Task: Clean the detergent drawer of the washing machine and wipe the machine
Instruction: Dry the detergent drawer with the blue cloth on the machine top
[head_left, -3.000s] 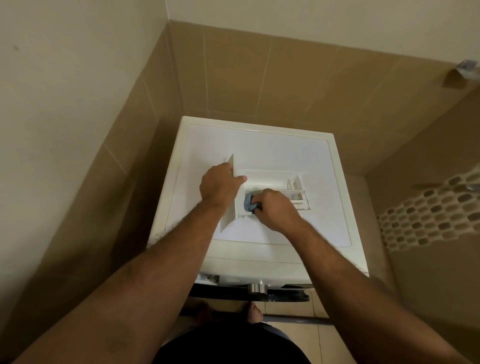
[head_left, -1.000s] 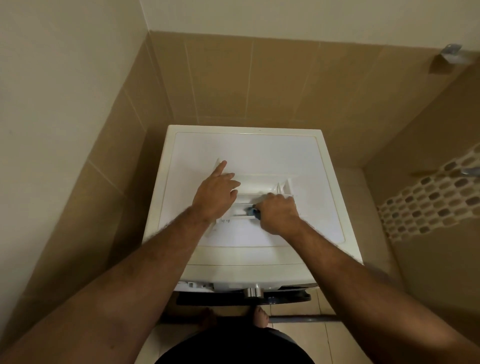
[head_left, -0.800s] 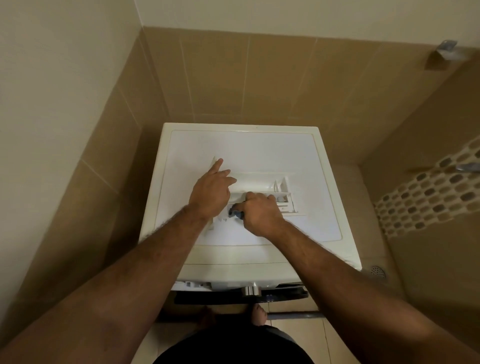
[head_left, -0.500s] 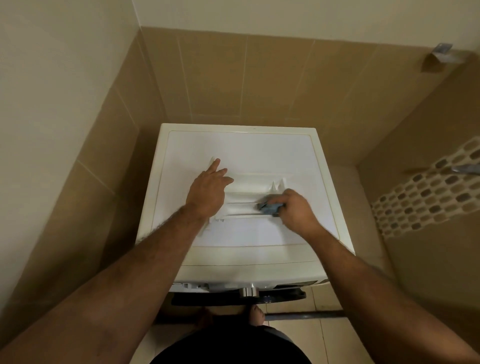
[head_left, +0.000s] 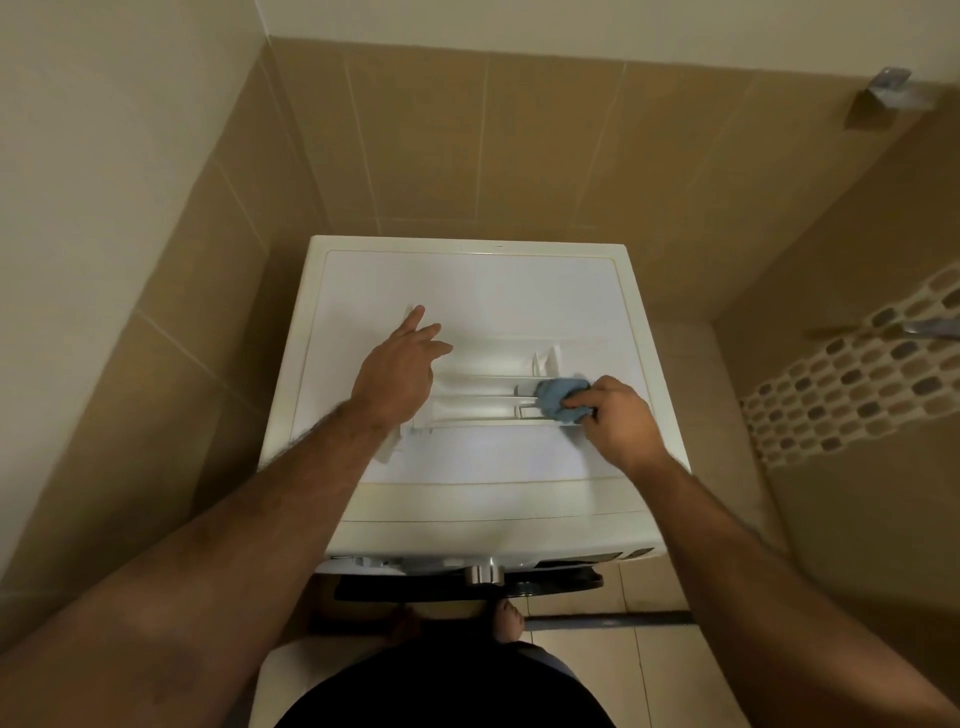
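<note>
The white detergent drawer (head_left: 483, 395) lies on its side on top of the white washing machine (head_left: 467, 291), its compartments facing me. My left hand (head_left: 397, 371) rests on the drawer's left end and front panel, fingers straight and spread. My right hand (head_left: 615, 415) grips a bunched blue cloth (head_left: 558, 397) and presses it against the drawer's right end, by the small upright dividers. Part of the drawer's left end is hidden under my left hand.
The machine stands in a corner of tan tiled walls (head_left: 467, 145). A metal knob (head_left: 483, 574) and the dark door rim show at its front. My bare feet (head_left: 509, 621) stand on the floor tiles below. A mosaic tile strip (head_left: 852, 384) runs along the right wall.
My right hand swept the blue cloth along the drawer, from its left end to its right end. My left hand stayed on the drawer's left end.
</note>
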